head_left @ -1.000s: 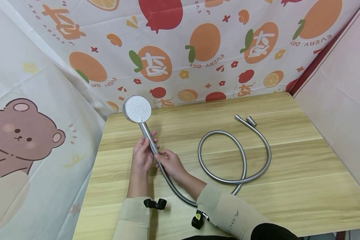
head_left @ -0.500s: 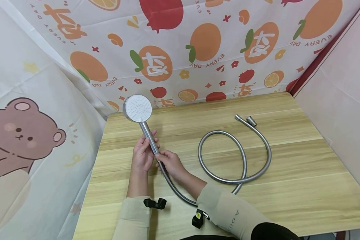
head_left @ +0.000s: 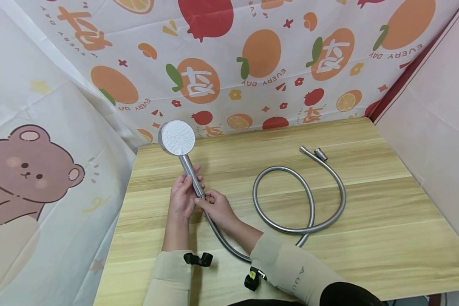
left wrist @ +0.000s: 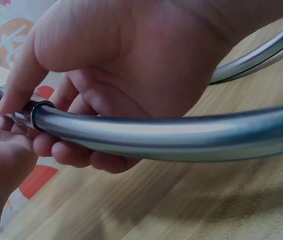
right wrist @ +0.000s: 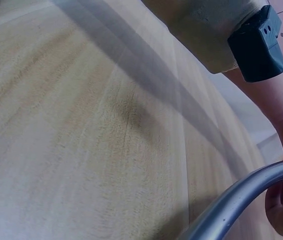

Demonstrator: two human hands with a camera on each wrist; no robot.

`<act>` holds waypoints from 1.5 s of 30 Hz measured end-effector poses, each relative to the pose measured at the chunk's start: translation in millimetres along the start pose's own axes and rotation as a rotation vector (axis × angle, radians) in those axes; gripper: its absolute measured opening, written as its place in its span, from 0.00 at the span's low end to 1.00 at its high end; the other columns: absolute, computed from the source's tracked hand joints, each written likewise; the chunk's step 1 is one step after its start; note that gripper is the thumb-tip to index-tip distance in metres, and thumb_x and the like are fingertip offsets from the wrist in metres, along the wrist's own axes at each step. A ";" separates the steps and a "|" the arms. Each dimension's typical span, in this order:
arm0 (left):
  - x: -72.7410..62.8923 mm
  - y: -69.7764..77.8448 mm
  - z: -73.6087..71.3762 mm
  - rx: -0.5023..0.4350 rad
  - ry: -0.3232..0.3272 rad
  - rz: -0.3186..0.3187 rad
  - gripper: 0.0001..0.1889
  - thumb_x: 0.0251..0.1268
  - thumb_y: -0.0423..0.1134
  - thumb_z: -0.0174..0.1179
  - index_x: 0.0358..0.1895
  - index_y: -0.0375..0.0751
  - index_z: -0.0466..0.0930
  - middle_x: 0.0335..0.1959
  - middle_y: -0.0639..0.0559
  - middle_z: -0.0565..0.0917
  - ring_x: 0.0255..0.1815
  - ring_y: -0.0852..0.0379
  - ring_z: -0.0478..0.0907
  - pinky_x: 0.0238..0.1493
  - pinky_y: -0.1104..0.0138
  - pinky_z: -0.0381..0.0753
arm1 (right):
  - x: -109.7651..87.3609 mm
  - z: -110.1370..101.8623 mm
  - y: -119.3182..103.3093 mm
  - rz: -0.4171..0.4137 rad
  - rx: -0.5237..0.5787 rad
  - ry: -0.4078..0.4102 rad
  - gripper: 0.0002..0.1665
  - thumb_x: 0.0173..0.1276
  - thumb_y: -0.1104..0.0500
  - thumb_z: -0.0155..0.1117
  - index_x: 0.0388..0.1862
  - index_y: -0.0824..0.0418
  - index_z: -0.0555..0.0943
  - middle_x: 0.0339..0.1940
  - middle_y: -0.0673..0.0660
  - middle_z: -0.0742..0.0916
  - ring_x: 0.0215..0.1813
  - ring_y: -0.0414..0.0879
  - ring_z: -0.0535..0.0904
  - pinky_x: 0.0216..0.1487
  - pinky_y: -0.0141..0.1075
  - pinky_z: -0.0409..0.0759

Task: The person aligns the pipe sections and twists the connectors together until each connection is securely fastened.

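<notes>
My left hand (head_left: 182,197) holds the chrome handle of a round shower head (head_left: 177,137), its thumb along the handle. The white nozzle face is turned up toward the head camera, near the table's back left. Just below the handle, my right hand (head_left: 219,209) pinches the end of a grey metal shower hose (head_left: 223,242). In the left wrist view, the thumb and forefinger of the right hand (left wrist: 126,65) are at a dark-edged collar (left wrist: 37,115) where hose meets handle. The hose (right wrist: 231,205) curves away below the right hand in the right wrist view.
The rest of the hose (head_left: 310,199) lies looped on the wooden table (head_left: 386,238) at the right, its free end with a metal connector (head_left: 320,154) toward the back. A fruit-print cloth (head_left: 229,55) hangs behind; a bear-print cloth (head_left: 34,170) hangs at the left.
The right thumb has shifted left across the joint, leaving the base of the handle more exposed. The shower head has moved very slightly right. The looped hose has stayed put.
</notes>
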State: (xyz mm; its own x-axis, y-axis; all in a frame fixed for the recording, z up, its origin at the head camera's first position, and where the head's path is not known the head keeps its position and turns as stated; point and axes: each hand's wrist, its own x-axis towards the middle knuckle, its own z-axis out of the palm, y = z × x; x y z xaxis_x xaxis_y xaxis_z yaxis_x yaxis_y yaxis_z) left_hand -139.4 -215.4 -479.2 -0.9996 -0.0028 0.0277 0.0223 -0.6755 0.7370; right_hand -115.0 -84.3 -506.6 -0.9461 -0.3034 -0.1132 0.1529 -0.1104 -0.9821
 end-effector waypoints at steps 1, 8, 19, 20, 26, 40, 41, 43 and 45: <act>0.1 -0.4 0.3 0.007 -0.001 0.002 0.13 0.77 0.32 0.46 0.58 0.39 0.74 0.60 0.49 0.81 0.45 0.57 0.82 0.45 0.65 0.83 | 0.2 -0.2 0.2 -0.016 -0.024 0.012 0.16 0.66 0.51 0.68 0.43 0.62 0.81 0.22 0.54 0.82 0.22 0.43 0.74 0.23 0.29 0.72; 1.9 -1.5 -1.8 0.001 -0.011 0.013 0.13 0.77 0.31 0.47 0.58 0.40 0.75 0.59 0.48 0.81 0.45 0.57 0.82 0.45 0.65 0.83 | -0.1 -0.3 -3.3 0.019 0.016 0.012 0.15 0.68 0.51 0.65 0.40 0.63 0.82 0.25 0.64 0.83 0.23 0.46 0.76 0.23 0.29 0.72; 3.2 0.0 -5.0 -0.031 -0.033 0.000 0.15 0.76 0.32 0.48 0.61 0.37 0.73 0.61 0.48 0.80 0.47 0.56 0.82 0.45 0.65 0.84 | -0.6 -3.6 -5.6 0.114 0.167 -0.062 0.20 0.75 0.51 0.57 0.48 0.69 0.81 0.23 0.53 0.82 0.22 0.43 0.76 0.24 0.29 0.77; 3.0 0.2 -4.8 -0.028 -0.032 0.000 0.14 0.76 0.32 0.48 0.60 0.39 0.74 0.61 0.48 0.80 0.47 0.56 0.82 0.45 0.65 0.83 | -0.5 -3.5 -5.3 0.111 0.169 -0.061 0.20 0.75 0.51 0.57 0.47 0.68 0.81 0.22 0.52 0.82 0.22 0.43 0.76 0.24 0.29 0.78; 0.3 0.8 -1.4 -0.044 -0.041 0.008 0.14 0.77 0.32 0.46 0.59 0.39 0.75 0.62 0.46 0.79 0.49 0.55 0.79 0.46 0.64 0.82 | 1.9 -1.1 0.2 0.061 0.117 -0.064 0.16 0.70 0.52 0.64 0.44 0.65 0.80 0.23 0.53 0.82 0.22 0.44 0.77 0.25 0.30 0.78; -0.5 0.0 6.3 0.047 0.065 0.018 0.09 0.74 0.29 0.51 0.50 0.40 0.77 0.37 0.53 0.81 0.36 0.58 0.80 0.40 0.67 0.83 | 0.8 -0.6 1.3 -0.009 0.057 0.026 0.15 0.65 0.55 0.70 0.41 0.64 0.80 0.20 0.50 0.80 0.20 0.48 0.76 0.21 0.28 0.74; -0.7 0.2 7.3 0.058 0.079 0.019 0.08 0.73 0.28 0.52 0.47 0.42 0.78 0.35 0.53 0.80 0.34 0.58 0.79 0.40 0.67 0.83 | 0.8 -0.5 1.9 -0.008 0.059 0.026 0.15 0.65 0.55 0.70 0.41 0.65 0.80 0.20 0.50 0.80 0.20 0.46 0.76 0.21 0.28 0.74; -0.4 0.0 8.0 0.070 0.098 0.022 0.09 0.71 0.26 0.53 0.46 0.42 0.79 0.34 0.54 0.80 0.34 0.57 0.79 0.39 0.67 0.83 | 0.6 -0.7 2.1 -0.005 0.064 0.022 0.14 0.65 0.55 0.70 0.41 0.64 0.80 0.20 0.51 0.80 0.19 0.45 0.76 0.21 0.28 0.74; 0.1 -0.2 7.0 0.066 0.105 0.017 0.10 0.71 0.25 0.53 0.46 0.43 0.79 0.33 0.54 0.80 0.33 0.57 0.78 0.39 0.67 0.83 | 0.7 -0.6 2.2 0.001 0.081 0.018 0.14 0.66 0.54 0.69 0.40 0.65 0.80 0.20 0.52 0.80 0.19 0.45 0.76 0.21 0.28 0.75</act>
State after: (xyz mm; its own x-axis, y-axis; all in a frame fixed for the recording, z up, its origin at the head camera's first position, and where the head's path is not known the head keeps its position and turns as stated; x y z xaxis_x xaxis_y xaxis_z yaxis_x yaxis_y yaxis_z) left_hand -139.3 -210.1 -474.5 -0.9953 -0.0930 -0.0280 0.0365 -0.6250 0.7797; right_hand -115.5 -84.2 -509.0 -0.9509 -0.2864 -0.1175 0.1756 -0.1866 -0.9666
